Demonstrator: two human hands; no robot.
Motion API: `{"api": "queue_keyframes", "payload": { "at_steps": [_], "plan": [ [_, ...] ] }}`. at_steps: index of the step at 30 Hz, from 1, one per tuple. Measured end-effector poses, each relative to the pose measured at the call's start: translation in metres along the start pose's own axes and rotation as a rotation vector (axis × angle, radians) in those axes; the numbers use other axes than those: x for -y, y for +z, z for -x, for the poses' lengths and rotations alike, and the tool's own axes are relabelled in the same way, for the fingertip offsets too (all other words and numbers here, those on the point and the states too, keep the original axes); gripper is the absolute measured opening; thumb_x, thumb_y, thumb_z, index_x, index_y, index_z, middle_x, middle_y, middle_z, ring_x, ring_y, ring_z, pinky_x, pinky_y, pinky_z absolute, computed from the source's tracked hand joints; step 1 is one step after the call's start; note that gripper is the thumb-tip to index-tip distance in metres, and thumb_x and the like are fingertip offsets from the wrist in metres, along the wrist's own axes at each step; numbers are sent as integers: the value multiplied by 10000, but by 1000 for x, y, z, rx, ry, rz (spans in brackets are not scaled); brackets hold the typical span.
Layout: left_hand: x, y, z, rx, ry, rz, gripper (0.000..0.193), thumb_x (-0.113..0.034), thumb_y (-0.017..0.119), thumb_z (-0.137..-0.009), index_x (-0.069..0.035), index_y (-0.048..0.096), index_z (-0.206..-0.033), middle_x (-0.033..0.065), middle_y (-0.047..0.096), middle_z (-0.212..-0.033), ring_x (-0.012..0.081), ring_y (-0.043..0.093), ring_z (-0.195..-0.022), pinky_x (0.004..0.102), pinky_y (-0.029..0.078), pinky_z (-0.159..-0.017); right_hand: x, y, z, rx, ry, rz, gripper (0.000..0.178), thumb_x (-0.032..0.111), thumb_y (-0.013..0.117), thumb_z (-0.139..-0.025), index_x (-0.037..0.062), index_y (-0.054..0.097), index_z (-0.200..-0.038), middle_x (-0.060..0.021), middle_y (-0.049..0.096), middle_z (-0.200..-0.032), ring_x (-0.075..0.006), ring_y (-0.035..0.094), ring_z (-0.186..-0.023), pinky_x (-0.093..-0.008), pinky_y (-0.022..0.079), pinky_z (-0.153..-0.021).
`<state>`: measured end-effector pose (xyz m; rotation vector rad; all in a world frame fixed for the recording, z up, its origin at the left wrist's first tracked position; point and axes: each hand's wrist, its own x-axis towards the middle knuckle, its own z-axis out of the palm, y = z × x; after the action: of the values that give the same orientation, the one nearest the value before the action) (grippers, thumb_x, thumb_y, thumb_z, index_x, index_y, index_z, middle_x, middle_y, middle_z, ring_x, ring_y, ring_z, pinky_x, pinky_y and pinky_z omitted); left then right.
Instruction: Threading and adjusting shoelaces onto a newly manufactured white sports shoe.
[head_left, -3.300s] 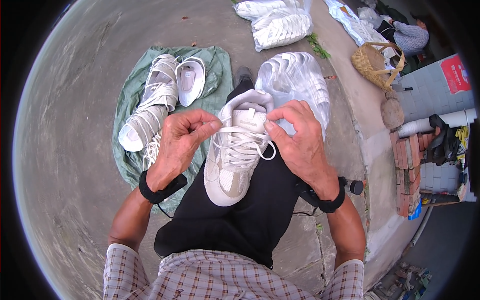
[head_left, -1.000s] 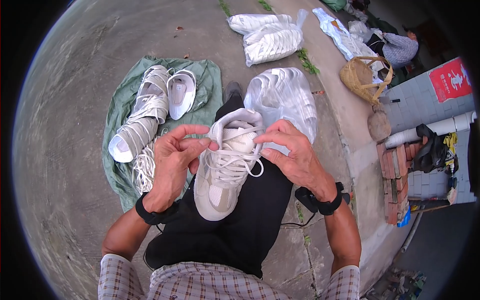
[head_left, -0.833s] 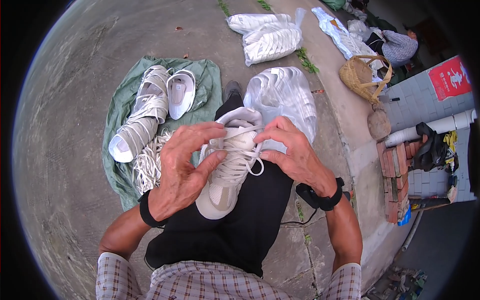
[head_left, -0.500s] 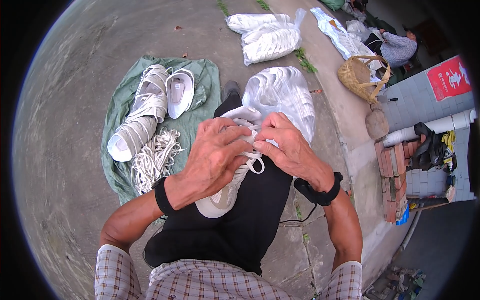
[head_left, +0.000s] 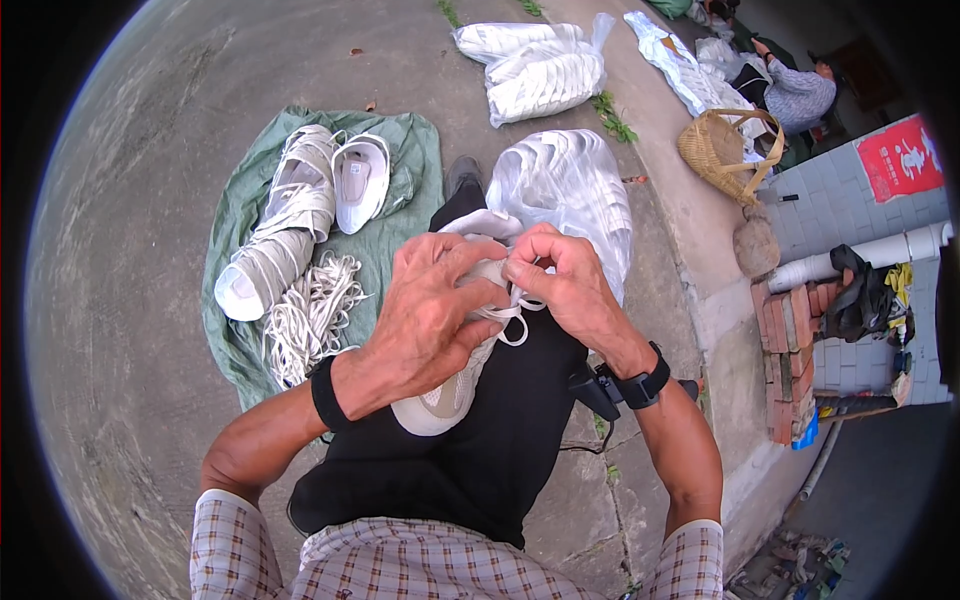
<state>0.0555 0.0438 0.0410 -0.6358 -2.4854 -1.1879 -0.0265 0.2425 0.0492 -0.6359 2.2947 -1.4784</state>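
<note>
A white and beige sneaker (head_left: pixel 440 402) rests on my black-trousered lap, its toe toward me. My left hand (head_left: pixel 425 305) is closed over the sneaker's upper, gripping its side and hiding much of the eyelet area. At the far end of the lacing, my right hand (head_left: pixel 572 288) pinches a white shoelace (head_left: pixel 518 328) between thumb and forefinger. A loop of that lace hangs below the fingers. Left of my leg, a bundle of loose laces (head_left: pixel 315 310) lies on a green sheet (head_left: pixel 410 265) beside stacked shoe uppers (head_left: pixel 302 180) and a single shoe (head_left: pixel 362 185).
A clear plastic bag of white shoes (head_left: pixel 565 180) stands just beyond my right hand, and another bag (head_left: pixel 540 75) lies farther off. To the right are a wicker basket (head_left: pixel 712 150) and stacked bricks (head_left: pixel 790 350). Another person (head_left: pixel 800 95) sits at the far right.
My right hand has turned, and its wrist has shifted slightly left, bringing more of the wrist device into view. My left hand stays on the sneaker. The distant person's arm has risen.
</note>
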Motion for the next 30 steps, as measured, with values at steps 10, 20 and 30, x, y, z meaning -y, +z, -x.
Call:
{"api": "queue_keyframes", "payload": {
  "at_steps": [10, 20, 30],
  "plan": [
    [6, 2, 3, 67, -57, 141, 151, -100, 814, -746, -67, 737, -871, 96, 580, -1365, 339, 464, -1299, 497, 317, -1091, -14, 6, -5, -182, 58, -193, 181, 130, 698, -905, -50, 699, -880, -21, 603, -817, -117, 521, -731, -291, 419, -670],
    [2, -16, 1, 230, -139, 290, 106, -121, 779, -777, -67, 729, -853, 96, 522, -1430, 341, 370, -1403, 484, 225, -1175, -54, -42, -48, -588, 284, -70, 229, 182, 675, -907, -29, 683, -818, -48, 635, -709, -129, 538, -639, -311, 421, -612],
    [43, -7, 20, -172, -690, 564, 379, -341, 656, -977, -30, 678, -1191, 134, 569, -1370, 257, 529, -1263, 411, 363, -1111, -19, -23, -6, 131, 353, -82, 658, 460, 677, -924, -95, 592, -1267, -179, 695, -1072, -221, 676, -925, -346, 509, -841]
  ]
}}
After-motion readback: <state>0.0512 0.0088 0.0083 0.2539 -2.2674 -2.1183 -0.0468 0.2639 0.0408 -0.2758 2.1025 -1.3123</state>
